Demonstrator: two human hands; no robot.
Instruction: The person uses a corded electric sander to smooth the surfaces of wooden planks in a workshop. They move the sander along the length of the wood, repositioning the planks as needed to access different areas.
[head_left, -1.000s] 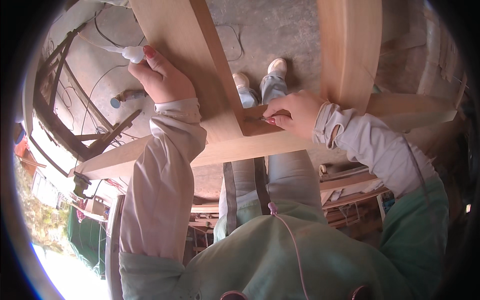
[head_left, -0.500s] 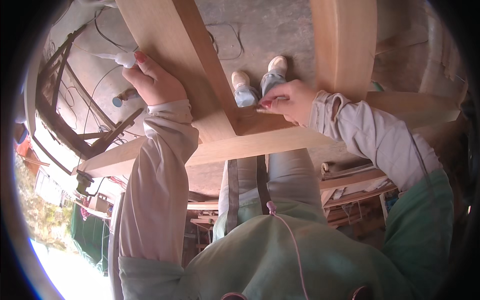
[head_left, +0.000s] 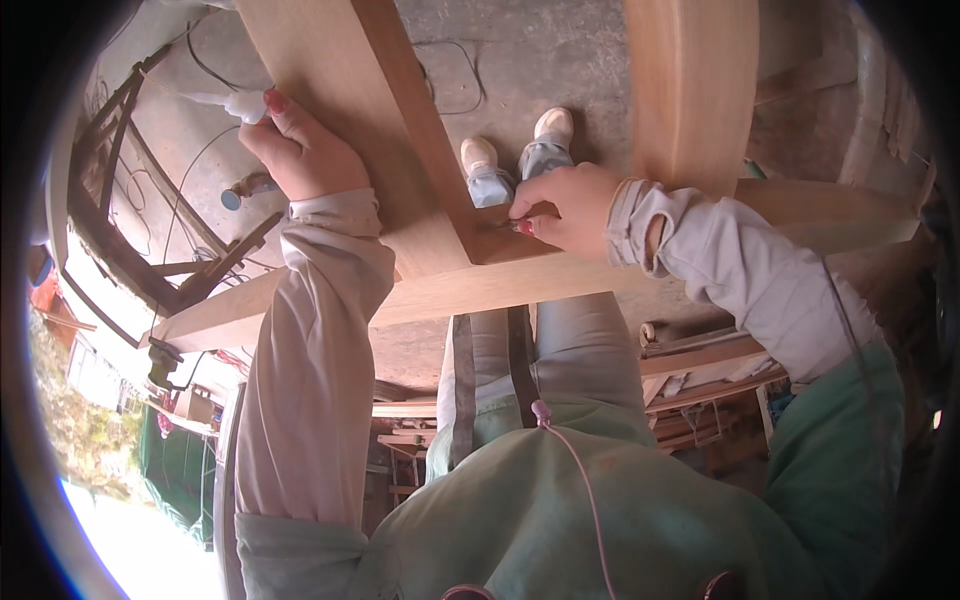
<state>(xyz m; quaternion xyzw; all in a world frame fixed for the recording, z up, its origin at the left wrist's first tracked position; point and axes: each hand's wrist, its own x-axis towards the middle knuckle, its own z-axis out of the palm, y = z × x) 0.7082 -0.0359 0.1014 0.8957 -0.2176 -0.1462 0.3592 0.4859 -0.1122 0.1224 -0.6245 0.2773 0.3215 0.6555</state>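
My left hand (head_left: 305, 145) is closed around a small white squeeze bottle (head_left: 245, 105) with a long thin nozzle pointing left, and rests against a broad wooden post (head_left: 345, 110). My right hand (head_left: 570, 205) is pinched at the wooden crossbar (head_left: 470, 292), close to the inner corner where post and bar meet. Its fingertips touch the bar's upper inner face; whatever thin thing they hold is too small to name. A second wooden post (head_left: 692, 90) rises from the bar just beyond my right hand.
A dark curved wooden frame (head_left: 130, 250) stands on the floor at left, near a small blue-ended cylinder (head_left: 233, 198). Cables (head_left: 470, 75) lie on the concrete. Stacked timber pieces (head_left: 705, 365) sit under the crossbar at right. A pink cord (head_left: 590, 490) hangs over my green apron.
My right hand has shifted slightly left and turned, its fingertips now pressing down by the corner; the thin piece seen in them is mostly hidden. My left hand keeps the bottle, nearly unmoved.
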